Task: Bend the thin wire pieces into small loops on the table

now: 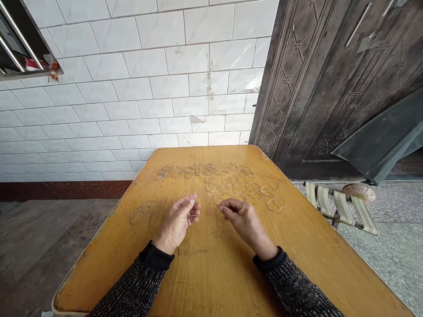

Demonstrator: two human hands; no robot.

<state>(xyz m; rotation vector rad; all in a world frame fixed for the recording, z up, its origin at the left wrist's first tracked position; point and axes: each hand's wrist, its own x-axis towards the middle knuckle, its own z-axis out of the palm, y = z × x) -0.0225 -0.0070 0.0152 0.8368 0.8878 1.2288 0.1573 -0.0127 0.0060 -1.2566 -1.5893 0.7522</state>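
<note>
My left hand (178,220) is held above the middle of the table, thumb and forefinger pinched on a thin wire (195,193) whose end sticks up past the fingertips. To its right, my right hand (243,218) is closed in a pinch; whatever lies between its fingertips is too fine to make out. Just beyond the right fingertips are thin wire loops (218,200), partly covered by that hand. A looser group of wire rings (143,212) lies to the left of my left hand.
Flower-like bent wire shapes (198,169) form a row across the far part of the wooden table (205,281). More wire shapes (257,191) lie at the right. A tiled wall (158,88) stands behind, a dark door (304,88) and a striped folding stool (342,207) at right.
</note>
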